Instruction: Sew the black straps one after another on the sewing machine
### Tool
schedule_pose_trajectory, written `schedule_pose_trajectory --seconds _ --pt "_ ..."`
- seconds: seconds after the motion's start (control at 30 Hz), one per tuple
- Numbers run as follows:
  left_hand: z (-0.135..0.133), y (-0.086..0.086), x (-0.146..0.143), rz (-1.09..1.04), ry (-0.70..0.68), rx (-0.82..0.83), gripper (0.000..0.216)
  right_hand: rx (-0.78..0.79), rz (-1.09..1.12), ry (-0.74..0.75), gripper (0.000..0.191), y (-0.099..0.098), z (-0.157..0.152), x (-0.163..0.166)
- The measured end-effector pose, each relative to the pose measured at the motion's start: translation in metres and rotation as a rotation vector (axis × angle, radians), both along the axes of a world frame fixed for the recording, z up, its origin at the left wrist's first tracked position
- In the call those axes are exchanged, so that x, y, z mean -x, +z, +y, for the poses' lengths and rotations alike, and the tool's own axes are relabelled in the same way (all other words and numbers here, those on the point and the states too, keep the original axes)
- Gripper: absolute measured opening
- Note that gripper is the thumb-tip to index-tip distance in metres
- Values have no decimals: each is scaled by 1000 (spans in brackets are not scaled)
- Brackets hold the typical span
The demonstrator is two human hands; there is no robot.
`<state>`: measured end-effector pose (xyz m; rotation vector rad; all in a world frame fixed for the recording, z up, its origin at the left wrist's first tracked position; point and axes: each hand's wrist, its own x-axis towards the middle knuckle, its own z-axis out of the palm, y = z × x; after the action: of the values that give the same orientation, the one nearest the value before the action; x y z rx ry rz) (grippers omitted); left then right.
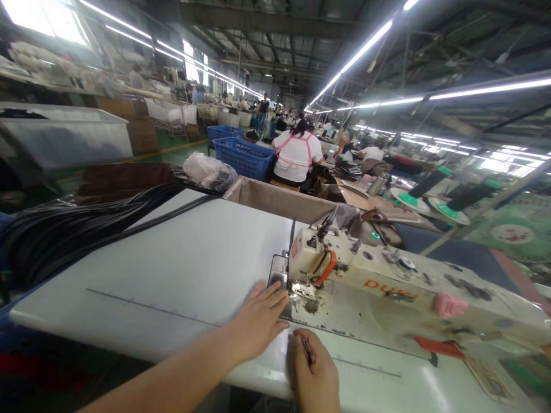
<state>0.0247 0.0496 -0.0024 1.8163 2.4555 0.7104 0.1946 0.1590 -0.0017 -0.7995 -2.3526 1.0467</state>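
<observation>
My left hand [262, 315] lies flat on the white sewing table [185, 252], fingers spread, with its fingertips by the metal plate left of the needle area. In front of it stands a cream industrial sewing machine [370, 281] with orange lettering; its presser foot [303, 289] is just right of my fingertips. Nearer to me, at the table's front, my right hand [317, 373] is closed round a small dark metal tool [308, 351]. Most of that tool is hidden by the fingers, so its kind is unclear.
Long black strips [86, 229] drape over the table's left side. Behind the table are a fabric-lined bin [275, 199], a blue crate [245, 158] and a seated person [297, 152]. Black thread cones [424, 186] and a green fan [512, 232] stand at right.
</observation>
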Motion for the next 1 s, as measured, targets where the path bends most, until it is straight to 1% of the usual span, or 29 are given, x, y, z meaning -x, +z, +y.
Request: schedule_pose_trajectory --seconds 0.2,0.47,0.63,0.83,0.9,1.0 --pt "3 6 7 -57 16 57 55 -19 1 -10 37 -1 -1 -2" --pt "5 1 11 -46 19 65 55 -32 23 -26 37 -8 -3 0" --pt "8 2 15 -49 26 67 54 -19 38 -18 38 -13 -2 -1" --pt "9 3 16 -91 22 88 54 -8 44 -23 36 -13 -2 0" --pt "12 2 22 -105 16 72 52 5 43 -23 35 -11 -3 0" --pt "21 0 39 -155 0 -21 38 21 46 -25 33 -7 -5 0"
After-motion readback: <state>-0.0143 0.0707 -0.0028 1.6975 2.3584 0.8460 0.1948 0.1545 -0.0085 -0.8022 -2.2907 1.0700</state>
